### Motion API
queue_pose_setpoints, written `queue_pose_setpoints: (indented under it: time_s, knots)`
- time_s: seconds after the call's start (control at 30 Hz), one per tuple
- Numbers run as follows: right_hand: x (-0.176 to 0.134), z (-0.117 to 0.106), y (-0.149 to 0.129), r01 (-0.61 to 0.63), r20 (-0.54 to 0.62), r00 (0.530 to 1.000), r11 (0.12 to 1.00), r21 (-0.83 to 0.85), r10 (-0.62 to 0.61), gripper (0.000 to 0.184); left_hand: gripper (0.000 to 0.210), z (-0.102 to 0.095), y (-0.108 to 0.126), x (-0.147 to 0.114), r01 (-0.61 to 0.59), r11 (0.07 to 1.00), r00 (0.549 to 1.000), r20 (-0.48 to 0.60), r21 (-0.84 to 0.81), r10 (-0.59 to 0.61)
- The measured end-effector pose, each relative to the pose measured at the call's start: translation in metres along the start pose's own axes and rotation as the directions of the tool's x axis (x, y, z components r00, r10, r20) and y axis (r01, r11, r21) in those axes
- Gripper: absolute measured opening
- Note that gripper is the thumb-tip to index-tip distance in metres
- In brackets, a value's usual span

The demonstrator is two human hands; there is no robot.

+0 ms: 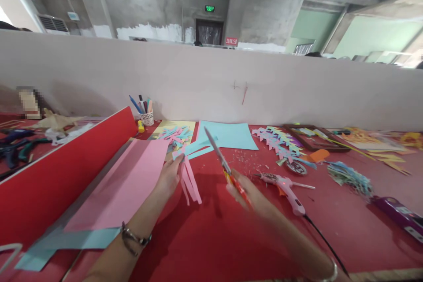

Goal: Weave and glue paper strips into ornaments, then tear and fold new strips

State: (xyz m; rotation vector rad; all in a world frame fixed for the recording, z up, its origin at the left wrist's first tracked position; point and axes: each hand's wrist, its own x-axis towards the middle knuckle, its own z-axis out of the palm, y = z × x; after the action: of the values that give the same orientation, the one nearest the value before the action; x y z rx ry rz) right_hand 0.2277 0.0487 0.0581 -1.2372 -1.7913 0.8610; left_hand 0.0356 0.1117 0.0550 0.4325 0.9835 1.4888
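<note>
Red desk (211, 246) as working surface, bounded along the far edge by a whitish partition (185, 83). Toward the left edge, a large pink sheet (125, 185), long axis from near left to far right. At the middle of the far edge, a light-blue sheet (231, 134), lying flat. Toward the right edge, a glue gun (286, 187), well apart from the blades. Over the desk's centre, left hand (169, 177), fingers pinched narrow on a bunch of blue strips (200, 146) and pink strips (191, 180); right hand (255, 191), curled around the handles of scissors (228, 170). Scissors slanting from the right hand toward the far edge and leftward, blades apparently together. Blue strips reaching from the left hand rightward and toward the far edge, crossing the blade line in view; contact impossible to tell. Free blue ends nearer to the blade tip than to either hand. Pink strips drooping toward the near edge, left of the scissors and apart. Smallest, pale scraps (244, 158) right of the blades.
</note>
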Motion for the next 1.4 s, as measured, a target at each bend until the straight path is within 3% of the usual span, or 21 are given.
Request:
queue_pose_setpoints:
  time_s: [0.23, 0.47, 0.6, 0.77, 1.07, 1.4]
  knots:
    - [-0.009, 0.007, 0.011, 0.022, 0.057, 0.998, 0.924, -0.383, -0.001, 0.015, 0.018, 0.004, 0.002, -0.012, -0.023, 0.996, 0.999, 0.038, -0.083, 0.026]
    - [-0.005, 0.006, 0.005, -0.077, 0.065, 0.987, 0.782, -0.619, 0.15, 0.027, 0.011, 0.004, 0.004, -0.018, -0.068, 0.996, 0.988, 0.134, -0.057, 0.075]
    - [-0.004, 0.005, 0.004, -0.084, 0.034, 0.989, 0.735, -0.673, 0.144, 0.032, 0.01, -0.001, -0.002, -0.016, -0.113, 0.992, 0.975, 0.185, -0.056, 0.121]
    - [-0.003, 0.001, 0.006, -0.112, -0.015, 0.989, 0.695, -0.71, 0.144, 0.035, 0.011, -0.006, -0.005, -0.014, -0.124, 0.988, 0.975, 0.171, -0.095, 0.139]
    - [0.0, -0.006, 0.014, -0.042, -0.048, 0.999, 0.678, -0.734, 0.01, 0.033, 0.016, -0.007, -0.005, -0.013, -0.086, 0.996, 0.977, 0.194, -0.027, 0.09]
    - [-0.002, -0.008, 0.014, -0.063, -0.06, 0.998, 0.697, -0.714, 0.029, 0.04, 0.016, -0.006, -0.001, -0.013, -0.155, 0.988, 0.976, 0.154, -0.026, 0.157]
